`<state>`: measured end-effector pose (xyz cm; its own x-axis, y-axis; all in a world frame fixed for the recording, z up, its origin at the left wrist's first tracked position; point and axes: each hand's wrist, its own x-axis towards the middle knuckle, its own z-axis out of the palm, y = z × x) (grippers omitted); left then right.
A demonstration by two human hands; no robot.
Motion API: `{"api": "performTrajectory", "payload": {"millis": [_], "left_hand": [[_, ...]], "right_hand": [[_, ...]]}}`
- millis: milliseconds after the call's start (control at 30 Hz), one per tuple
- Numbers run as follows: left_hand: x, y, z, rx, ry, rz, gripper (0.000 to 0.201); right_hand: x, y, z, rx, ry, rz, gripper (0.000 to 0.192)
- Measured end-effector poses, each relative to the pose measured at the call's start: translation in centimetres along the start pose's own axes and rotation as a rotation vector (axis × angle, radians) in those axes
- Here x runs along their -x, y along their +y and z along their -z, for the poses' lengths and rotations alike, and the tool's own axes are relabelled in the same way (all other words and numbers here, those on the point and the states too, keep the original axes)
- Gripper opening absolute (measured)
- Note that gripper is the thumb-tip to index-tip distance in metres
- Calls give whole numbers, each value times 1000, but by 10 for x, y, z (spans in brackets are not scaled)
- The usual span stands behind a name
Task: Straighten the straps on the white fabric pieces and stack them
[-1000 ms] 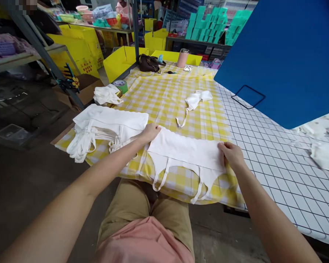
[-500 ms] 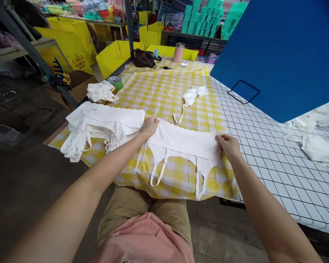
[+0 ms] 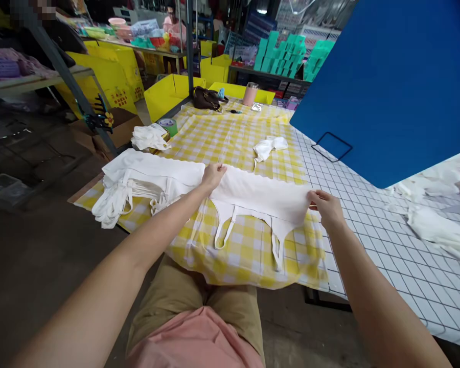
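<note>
Pinching a white top at each end, left hand and right hand risk dragging its straps crooked over the desk edge.

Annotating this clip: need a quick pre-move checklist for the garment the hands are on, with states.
1. Left hand pinching the left edge of the white strappy top: ok.
2. Right hand pinching its right edge: ok.
3. Top stretched flat between the hands, no folds: ok.
4. Straps hanging free and untangled over the checked cloth: ok.
5. Stack of white tops square and tidy: not ok, straps spill off its near side.
6. Top separate from the stack: cannot tell, the left hand covers where they meet.
</note>
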<state>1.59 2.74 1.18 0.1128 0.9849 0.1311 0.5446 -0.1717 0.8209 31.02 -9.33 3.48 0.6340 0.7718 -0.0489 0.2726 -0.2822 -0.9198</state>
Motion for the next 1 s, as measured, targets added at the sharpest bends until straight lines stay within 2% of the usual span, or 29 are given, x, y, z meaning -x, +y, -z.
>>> {"api": "performTrajectory", "payload": {"millis": [133,233,367,433,500,633,733,800,867,967,1000], "left_hand": [[10,18,28,153,40,-99,21],[19,30,67,349,61,-203,24],[40,41,143,514,123,-251,32],[54,43,186,519,175,-224,37],[68,42,226,497,234,-219,39],[87,23,287,428,401,-220,36],[83,-9,313,401,459,-174,36],[70,-38,320,370,464,-129,39],[50,-71,318,278,468,-66,39],[16,-117,303,-80,442,81,30],[6,-129,296,-135,423,107,26]], "right_hand": [[21,-43,13,-33,-17,101,24],[42,-84,25,-55,-20,178,30],[69,-130,34,-162,-86,324,37],[85,-147,29,-241,-146,405,36],[104,-160,14,-295,-213,439,33],[135,-178,-37,-347,-418,438,27],[139,-181,-87,-365,-570,440,27],[130,-176,-126,-357,-631,425,29],[115,-165,-170,-327,-649,412,33],[90,-139,-235,-172,-622,350,38],[83,-129,-254,-132,-608,333,39]]}}
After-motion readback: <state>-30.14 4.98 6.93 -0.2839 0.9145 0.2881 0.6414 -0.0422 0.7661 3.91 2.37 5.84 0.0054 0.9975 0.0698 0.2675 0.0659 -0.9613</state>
